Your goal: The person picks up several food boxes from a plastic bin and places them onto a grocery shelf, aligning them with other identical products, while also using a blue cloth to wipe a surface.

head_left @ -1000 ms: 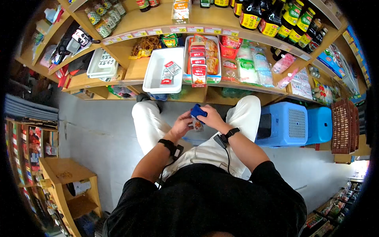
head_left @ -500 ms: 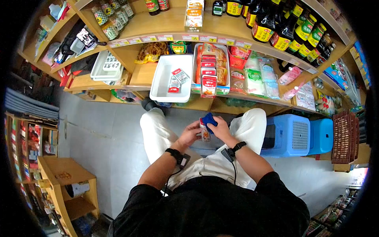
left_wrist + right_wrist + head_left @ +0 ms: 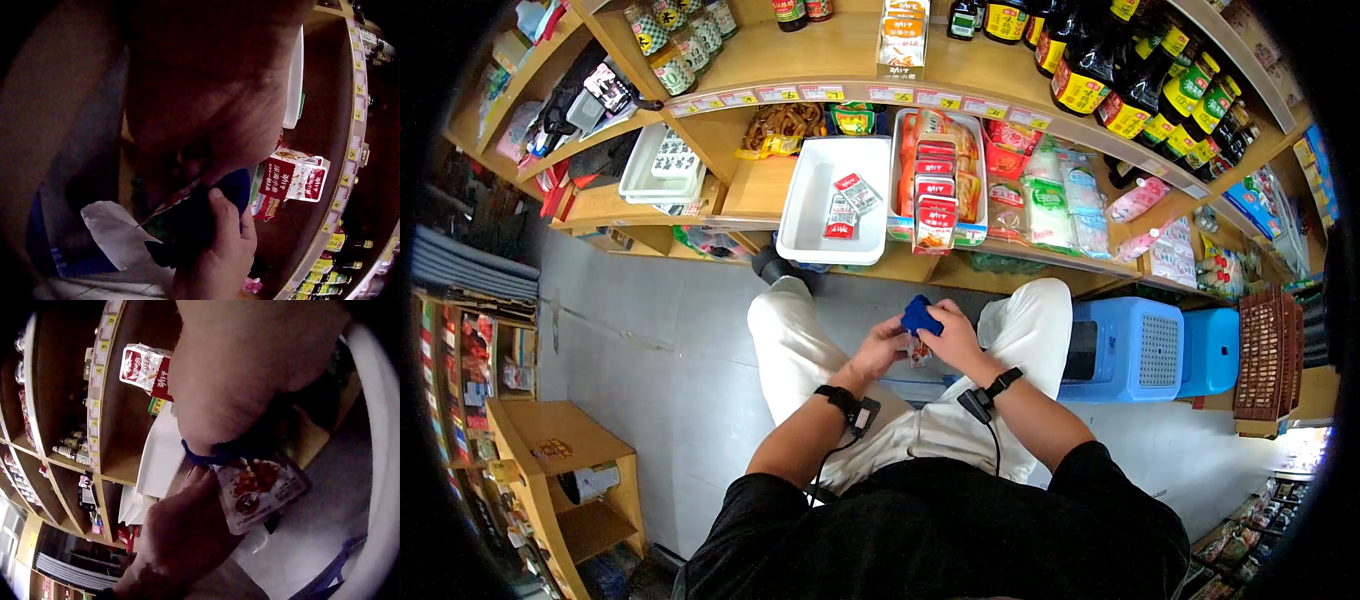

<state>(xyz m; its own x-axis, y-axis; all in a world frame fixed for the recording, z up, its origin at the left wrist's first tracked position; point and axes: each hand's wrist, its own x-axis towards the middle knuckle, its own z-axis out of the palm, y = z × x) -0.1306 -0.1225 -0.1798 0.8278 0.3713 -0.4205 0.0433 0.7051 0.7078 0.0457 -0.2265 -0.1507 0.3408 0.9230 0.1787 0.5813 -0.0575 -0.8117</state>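
Between the knees, my left hand (image 3: 882,348) pinches a small snack packet (image 3: 259,490) by its edge. The packet is clear-edged and printed with reddish food. My right hand (image 3: 954,338) grips a bunched dark blue cloth (image 3: 919,316) against the packet's upper end. In the right wrist view the cloth's edge crosses the top of the packet, and the right hand covers part of it. The left wrist view is dark; the cloth (image 3: 234,190) shows there under the right thumb.
Ahead on the low shelf, a white tray (image 3: 800,225) holds red-and-white packets (image 3: 841,217). Beside it stands a box of red packets (image 3: 935,222), then bagged goods (image 3: 1048,208). Sauce bottles (image 3: 1085,78) line the shelf above. Blue plastic stools (image 3: 1157,345) and a brown basket (image 3: 1268,350) stand at right.
The head view has tilted, so shelf and hands sit lower and further right in it. Both hands stay together at the packet, the blue cloth shifting slightly over its upper end.
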